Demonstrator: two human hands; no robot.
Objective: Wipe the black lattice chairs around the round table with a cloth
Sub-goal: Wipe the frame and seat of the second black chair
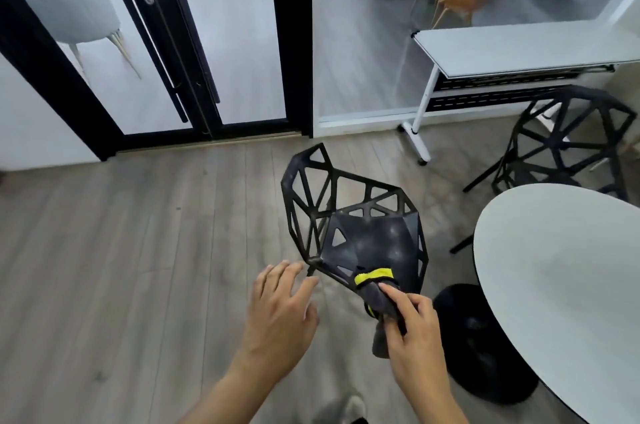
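Observation:
A black lattice chair [360, 233] stands in the middle of the floor, its seat facing me. My right hand [414, 330] grips a dark grey cloth with a yellow edge [375, 288] and holds it against the seat's front edge. My left hand [282, 309] hovers with spread fingers just left of the seat's front corner, holding nothing. A second black lattice chair [568, 143] stands at the right, beyond the round white table [561, 278].
The round table's black base [478, 340] sits on the floor right of my right hand. A white rectangular desk [519, 49] stands by the glass wall at the back right. Black-framed glass doors [194, 42] fill the back left. Grey wood floor spreads to the left.

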